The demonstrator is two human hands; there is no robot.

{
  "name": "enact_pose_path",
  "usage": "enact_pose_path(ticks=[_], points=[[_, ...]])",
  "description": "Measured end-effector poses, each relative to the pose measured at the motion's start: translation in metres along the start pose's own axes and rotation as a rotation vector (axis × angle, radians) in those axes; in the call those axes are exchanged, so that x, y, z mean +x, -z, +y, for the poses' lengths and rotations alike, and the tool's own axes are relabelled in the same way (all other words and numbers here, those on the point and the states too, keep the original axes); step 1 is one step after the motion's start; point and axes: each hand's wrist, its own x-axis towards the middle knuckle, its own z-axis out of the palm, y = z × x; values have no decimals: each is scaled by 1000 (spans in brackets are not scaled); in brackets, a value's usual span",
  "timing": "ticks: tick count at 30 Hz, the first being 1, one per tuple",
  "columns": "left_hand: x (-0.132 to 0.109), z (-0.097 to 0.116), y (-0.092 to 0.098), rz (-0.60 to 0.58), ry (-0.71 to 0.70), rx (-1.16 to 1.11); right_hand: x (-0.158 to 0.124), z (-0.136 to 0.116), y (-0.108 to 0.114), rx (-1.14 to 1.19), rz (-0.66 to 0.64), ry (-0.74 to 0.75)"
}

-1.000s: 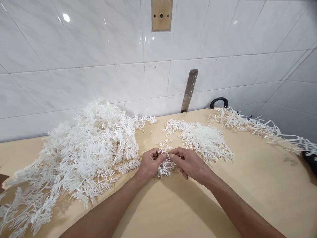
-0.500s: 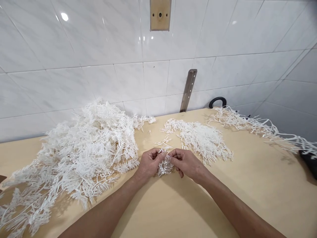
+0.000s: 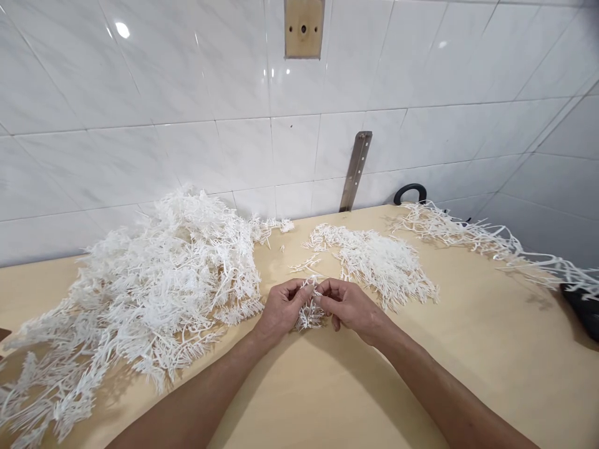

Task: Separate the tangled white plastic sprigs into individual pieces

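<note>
My left hand [image 3: 281, 308] and my right hand [image 3: 349, 305] meet over the middle of the wooden table [image 3: 468, 349]. Both are closed on a small white plastic sprig [image 3: 309, 315] with many thin branches, pinched between the fingertips. A large heap of the same white sprigs [image 3: 154, 287] lies to the left of my left hand. Just beyond my right hand lies a smaller, flatter pile of white pieces [image 3: 379, 262].
Long white plastic strands [image 3: 482, 240] trail along the table's far right edge. A black curved handle [image 3: 410, 192] and a metal strip [image 3: 355, 169] stand at the tiled wall. A dark object [image 3: 583, 308] sits at the right edge.
My hands have closed in slightly toward each other around the sprig. The piles have not moved.
</note>
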Motion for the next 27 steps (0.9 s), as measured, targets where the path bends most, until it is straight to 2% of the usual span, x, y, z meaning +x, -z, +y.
enact_pose_path(ticks=[11, 20, 27], points=[[1, -6, 1, -7, 24, -68, -2, -7, 3, 107, -75, -22], [2, -7, 3, -2, 38, -145, -2, -9, 5, 147, 25, -86], [3, -9, 2, 0, 36, -150, -3, -13, 3, 164, -17, -138]])
